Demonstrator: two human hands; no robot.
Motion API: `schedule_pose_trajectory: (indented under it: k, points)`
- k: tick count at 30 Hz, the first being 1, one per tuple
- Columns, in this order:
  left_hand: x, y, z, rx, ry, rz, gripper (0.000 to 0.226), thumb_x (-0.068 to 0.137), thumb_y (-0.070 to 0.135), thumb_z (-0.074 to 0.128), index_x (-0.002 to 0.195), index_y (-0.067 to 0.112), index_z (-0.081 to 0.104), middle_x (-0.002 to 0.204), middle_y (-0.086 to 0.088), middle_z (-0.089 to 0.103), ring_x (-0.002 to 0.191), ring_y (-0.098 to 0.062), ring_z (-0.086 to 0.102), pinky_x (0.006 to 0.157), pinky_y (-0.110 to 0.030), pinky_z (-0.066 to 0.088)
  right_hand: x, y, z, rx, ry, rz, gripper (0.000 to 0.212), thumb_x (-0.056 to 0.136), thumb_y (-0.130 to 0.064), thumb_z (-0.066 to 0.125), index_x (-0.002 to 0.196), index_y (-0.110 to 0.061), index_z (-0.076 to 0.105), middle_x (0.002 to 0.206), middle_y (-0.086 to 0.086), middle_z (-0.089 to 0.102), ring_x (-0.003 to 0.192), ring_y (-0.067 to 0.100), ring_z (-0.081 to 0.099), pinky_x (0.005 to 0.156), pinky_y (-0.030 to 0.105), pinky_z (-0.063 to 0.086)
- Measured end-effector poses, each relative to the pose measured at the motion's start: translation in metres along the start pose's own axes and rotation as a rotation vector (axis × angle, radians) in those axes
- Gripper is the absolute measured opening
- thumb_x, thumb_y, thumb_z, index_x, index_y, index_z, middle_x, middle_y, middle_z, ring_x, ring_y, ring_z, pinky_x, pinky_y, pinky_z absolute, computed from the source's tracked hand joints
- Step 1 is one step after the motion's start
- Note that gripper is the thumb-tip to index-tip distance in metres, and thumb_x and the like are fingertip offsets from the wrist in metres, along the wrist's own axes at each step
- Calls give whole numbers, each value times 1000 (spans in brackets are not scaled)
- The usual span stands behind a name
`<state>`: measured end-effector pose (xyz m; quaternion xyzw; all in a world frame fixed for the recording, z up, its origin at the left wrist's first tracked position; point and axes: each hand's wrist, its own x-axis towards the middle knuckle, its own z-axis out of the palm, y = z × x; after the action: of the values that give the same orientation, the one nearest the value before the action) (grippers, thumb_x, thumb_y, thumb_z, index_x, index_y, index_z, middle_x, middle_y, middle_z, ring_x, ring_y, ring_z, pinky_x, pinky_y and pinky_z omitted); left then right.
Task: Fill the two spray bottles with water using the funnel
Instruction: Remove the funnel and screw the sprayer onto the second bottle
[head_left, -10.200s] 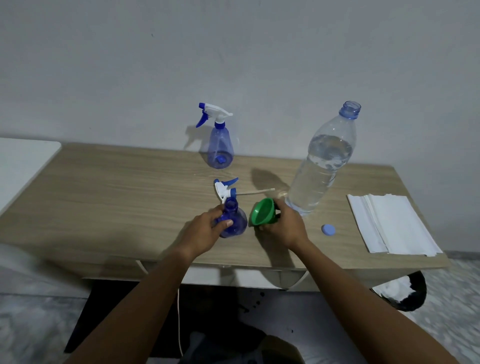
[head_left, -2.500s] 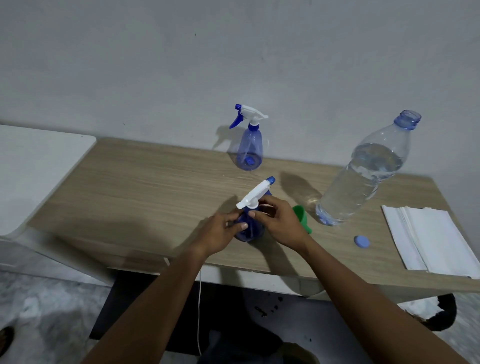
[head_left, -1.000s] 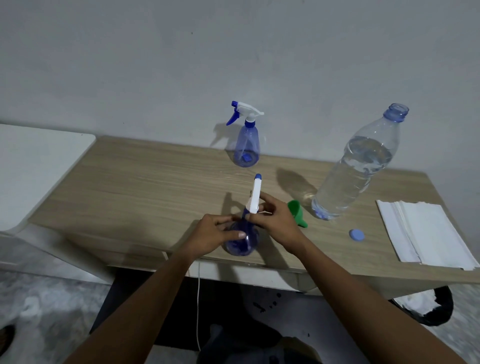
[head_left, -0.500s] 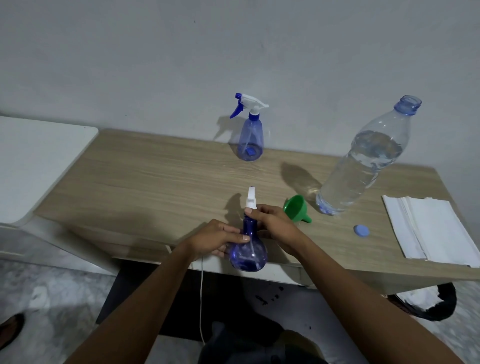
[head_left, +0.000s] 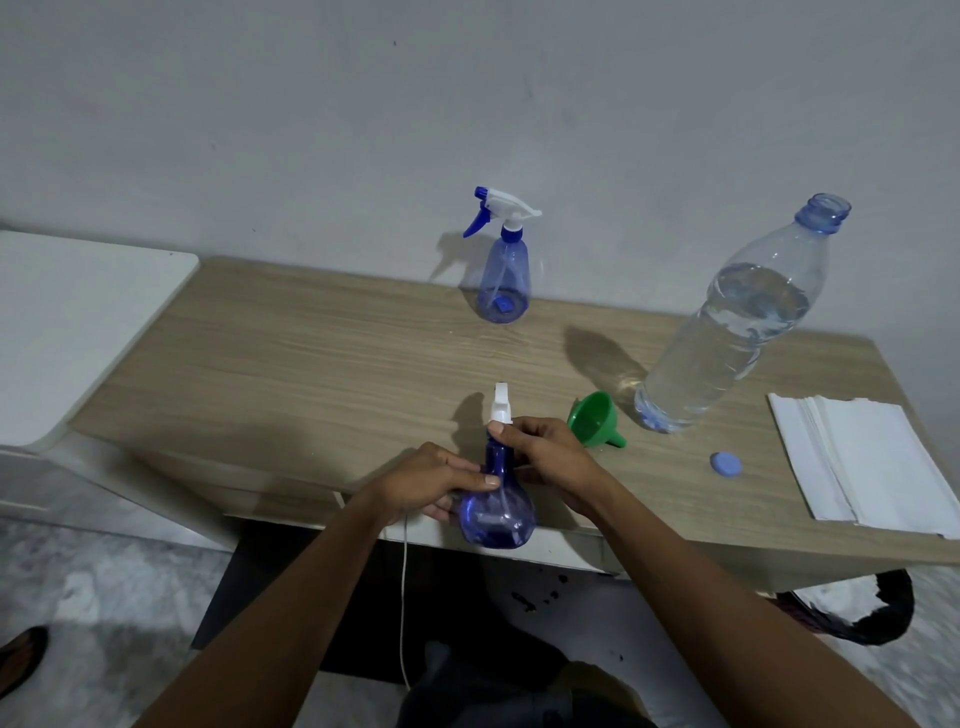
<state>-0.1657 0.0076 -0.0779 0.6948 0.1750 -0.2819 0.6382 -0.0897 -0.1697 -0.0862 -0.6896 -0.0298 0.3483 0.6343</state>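
- A near spray bottle (head_left: 497, 512) of blue translucent plastic with a round bulb is held upright at the front edge of the pale wood-grain surface (head_left: 311, 374), its bulb hanging just past that edge.
- The step in hand is judged to be the turning of its white trigger head (head_left: 501, 408) at the neck. Whether it is being tightened or loosened cannot be told.
- The left hand (head_left: 436, 483) is wrapped round the slim neck just above the bulb, fingers curled and thumb laid across the front, and the bottle is steadied by it.
- The right hand (head_left: 545, 457) is closed on the collar under the trigger head, which is pinched between thumb and fingers.
- A matching far spray bottle (head_left: 504, 280), its trigger head fitted, is seen standing at the back of the surface by the wall, well apart from both hands.
- The green plastic funnel (head_left: 595, 418) lies on its side just right of the right hand.
- Beside the funnel stands a tall clear plastic water bottle (head_left: 727, 338), uncapped and largely full. A small round blue cap (head_left: 725, 464) and a stack of white paper napkins (head_left: 872, 462) lie further right.
- Next, a firm counter-twist between the two hands is called for, with the bottle kept upright so that nothing is spilled.
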Motion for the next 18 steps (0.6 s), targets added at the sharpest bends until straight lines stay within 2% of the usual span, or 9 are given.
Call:
schedule_pose_trajectory:
  k: [8,11,18]
  points:
    - [1,1,-4,42,-8,2,31,87,31,80,114,16,78,96,-6,82,90,-20,79,81,-30,61,3,3,-2,19,-14,15,34,84,-41,79,98,-11,71,83,8,73,74,19,67,72,34,52]
    - [1,2,-3,41,-8,7,27,88,30,79,111,17,78,94,-5,82,85,-17,79,78,-28,61,3,3,-3,12,-15,10,32,85,-40,79,98,-13,73,83,7,74,74,19,68,74,35,52]
    - [3,2,-4,51,-16,8,30,87,33,79,113,18,78,97,-6,82,94,-22,79,92,-37,61,3,1,-2,32,12,-22,25,86,-34,79,89,-10,72,77,8,71,63,17,66,56,24,50]
